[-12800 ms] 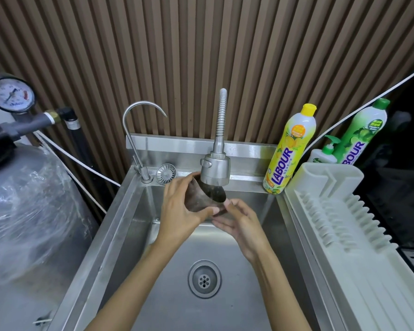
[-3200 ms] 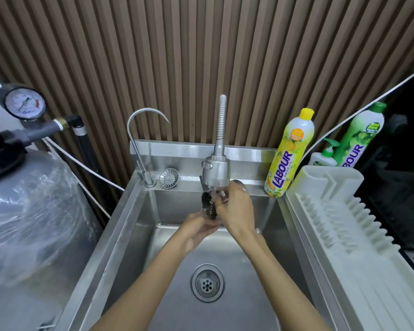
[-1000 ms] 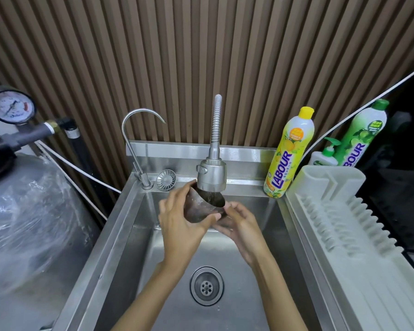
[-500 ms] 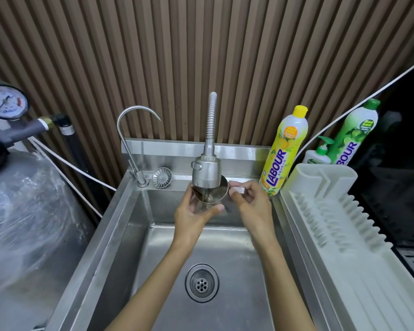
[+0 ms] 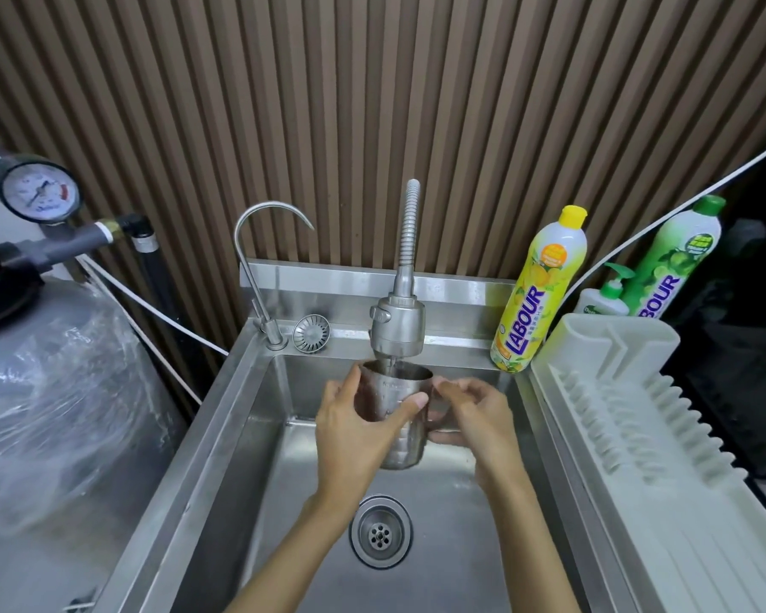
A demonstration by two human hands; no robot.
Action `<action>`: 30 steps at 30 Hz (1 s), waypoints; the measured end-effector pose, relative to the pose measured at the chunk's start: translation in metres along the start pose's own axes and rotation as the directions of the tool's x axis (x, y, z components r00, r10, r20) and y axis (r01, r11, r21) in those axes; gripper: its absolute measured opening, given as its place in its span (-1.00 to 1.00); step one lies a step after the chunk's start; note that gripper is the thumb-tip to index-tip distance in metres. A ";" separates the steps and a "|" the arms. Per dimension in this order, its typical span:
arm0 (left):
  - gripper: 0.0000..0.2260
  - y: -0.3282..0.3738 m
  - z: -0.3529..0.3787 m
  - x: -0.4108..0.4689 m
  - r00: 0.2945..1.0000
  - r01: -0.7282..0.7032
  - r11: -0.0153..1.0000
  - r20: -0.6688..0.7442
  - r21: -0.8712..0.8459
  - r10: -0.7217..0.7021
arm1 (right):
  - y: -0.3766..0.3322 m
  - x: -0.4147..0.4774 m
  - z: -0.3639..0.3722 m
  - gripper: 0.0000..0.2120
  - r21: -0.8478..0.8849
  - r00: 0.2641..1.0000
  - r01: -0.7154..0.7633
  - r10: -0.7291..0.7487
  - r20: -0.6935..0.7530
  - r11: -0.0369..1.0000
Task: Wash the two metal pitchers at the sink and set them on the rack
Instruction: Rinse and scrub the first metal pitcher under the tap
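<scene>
Stainless-steel pitcher (image 5: pixel 401 444) is what we are holding with both hands: our left hand (image 5: pixel 354 431) is wrapping its thumb and fingers round the upper body, and our right hand (image 5: pixel 474 418) is curling its fingers against the handle side. We are holding the pitcher upright over the sink (image 5: pixel 257 435), with its open mouth directly beneath the spray head (image 5: pixel 398 327), which is running water into it. We are seeing the drain (image 5: pixel 380 530) below, the white rack (image 5: pixel 637 435) just beside the sink on the right, and a yellow bottle (image 5: pixel 536 294) and a green bottle (image 5: pixel 677 258) behind.
</scene>
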State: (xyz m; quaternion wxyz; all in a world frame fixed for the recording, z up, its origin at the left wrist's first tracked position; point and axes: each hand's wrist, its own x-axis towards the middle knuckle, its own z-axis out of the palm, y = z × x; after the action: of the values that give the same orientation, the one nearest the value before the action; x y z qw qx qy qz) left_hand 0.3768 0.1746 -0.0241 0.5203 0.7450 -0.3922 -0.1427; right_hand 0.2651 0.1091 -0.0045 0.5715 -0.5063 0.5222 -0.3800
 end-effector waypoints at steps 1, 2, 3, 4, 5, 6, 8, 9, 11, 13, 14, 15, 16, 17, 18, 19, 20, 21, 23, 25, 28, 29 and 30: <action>-0.42 -0.003 0.003 -0.001 0.999 0.020 0.999 0.034 -0.050 -0.018 | -0.005 0.000 -0.004 -0.85 -0.116 0.997 0.043 -0.050 -0.058 0.992; -0.46 -0.006 0.007 0.000 0.996 0.049 0.992 0.078 -0.116 -0.040 | -0.009 -0.001 -0.007 -0.83 -0.242 0.987 0.096 -0.123 -0.101 0.966; -0.47 -0.008 0.010 0.001 0.990 0.086 0.978 0.130 -0.189 -0.062 | -0.012 -0.001 -0.008 -0.82 -0.363 0.971 0.141 -0.199 -0.129 0.921; -0.47 -0.011 0.014 0.004 0.981 0.124 0.959 0.178 -0.255 -0.079 | -0.016 -0.004 -0.008 -0.81 -0.442 0.955 0.175 -0.261 -0.141 0.880; -0.46 -0.011 0.016 0.005 0.974 0.148 0.937 0.212 -0.317 -0.082 | -0.018 -0.006 -0.006 -0.82 -0.466 0.940 0.208 -0.308 -0.148 0.860; -0.46 -0.011 0.019 0.007 0.972 0.152 0.915 0.224 -0.373 -0.070 | -0.019 -0.008 -0.004 -0.84 -0.436 0.927 0.251 -0.344 -0.149 0.864; -0.44 -0.007 0.021 0.011 0.979 0.121 0.880 0.200 -0.459 -0.031 | -0.019 -0.007 0.000 -0.85 -0.247 0.925 0.314 -0.354 -0.140 0.917; -0.44 -0.006 0.022 0.014 0.984 0.099 0.866 0.179 -0.491 -0.011 | -0.016 -0.004 0.003 -0.84 -0.136 0.933 0.320 -0.337 -0.126 0.938; -0.36 -0.004 0.018 0.020 0.993 0.041 0.851 0.114 -0.523 0.023 | -0.009 0.002 0.009 -0.85 0.073 0.965 0.261 -0.259 -0.045 0.963; -0.27 -0.006 0.011 0.027 0.995 -0.070 0.889 0.035 -0.453 0.096 | 0.003 0.007 0.016 -0.82 0.293 0.980 0.144 -0.177 0.091 0.945; -0.26 -0.006 0.006 0.028 0.988 -0.135 0.915 0.013 -0.379 0.151 | 0.008 0.008 0.020 -0.81 0.409 0.974 0.081 -0.159 0.159 0.909; -0.24 -0.004 0.001 0.027 0.981 -0.184 0.934 0.004 -0.307 0.195 | 0.013 0.009 0.022 -0.82 0.500 0.967 0.023 -0.147 0.209 0.866; -0.23 -0.003 -0.003 0.025 0.976 -0.213 0.946 -0.007 -0.243 0.218 | 0.017 0.008 0.023 -0.83 0.541 0.962 -0.022 -0.130 0.241 0.840; -0.24 -0.003 -0.006 0.023 0.975 -0.221 0.958 -0.022 -0.184 0.221 | 0.020 0.007 0.023 -0.84 0.538 0.961 -0.051 -0.106 0.257 0.842; -0.25 -0.003 -0.008 0.021 0.977 -0.213 0.970 -0.045 -0.121 0.209 | 0.021 0.006 0.023 -0.84 0.502 0.962 -0.066 -0.079 0.262 0.862; -0.23 -0.002 -0.009 0.019 0.981 -0.184 0.981 -0.066 -0.065 0.180 | 0.020 0.004 0.022 -0.85 0.444 0.966 -0.064 -0.056 0.254 0.894; -0.21 -0.002 -0.010 0.017 0.985 -0.152 0.988 -0.083 -0.024 0.149 | 0.018 0.002 0.020 -0.85 0.372 0.971 -0.053 -0.039 0.237 0.927; -0.21 -0.001 -0.010 0.014 0.989 -0.119 0.993 -0.090 0.001 0.119 | 0.015 0.001 0.018 -0.85 0.293 0.978 -0.041 -0.022 0.208 0.955; -0.27 -0.002 -0.008 0.009 0.996 -0.055 0.998 -0.065 0.025 0.056 | 0.006 -0.001 0.012 -0.84 0.117 0.993 -0.023 0.009 0.117 0.993; -0.34 -0.005 -0.005 0.004 0.999 -0.029 0.999 -0.027 0.020 0.029 | -0.005 -0.002 0.003 -0.82 -0.096 1.000 0.016 -0.016 0.002 0.995; -0.45 -0.008 0.002 -0.002 1.000 0.001 0.993 0.013 -0.116 0.000 | -0.024 -0.008 -0.004 -0.79 -0.397 0.976 0.152 -0.200 -0.083 0.905; -0.48 -0.009 0.005 -0.002 0.999 0.019 0.986 0.034 -0.166 -0.014 | -0.029 -0.012 -0.004 -0.79 -0.469 0.962 0.181 -0.255 -0.099 0.864; -0.49 -0.009 0.009 0.000 0.998 0.033 0.976 0.058 -0.215 -0.021 | -0.032 -0.013 -0.004 -0.80 -0.509 0.946 0.203 -0.301 -0.117 0.836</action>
State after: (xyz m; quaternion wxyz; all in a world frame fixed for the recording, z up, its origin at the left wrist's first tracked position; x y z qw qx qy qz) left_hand 0.3753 0.1704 -0.0359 0.5851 0.6851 -0.3787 -0.2119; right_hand 0.2619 0.1144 0.0302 0.3156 -0.6600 0.5824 -0.3543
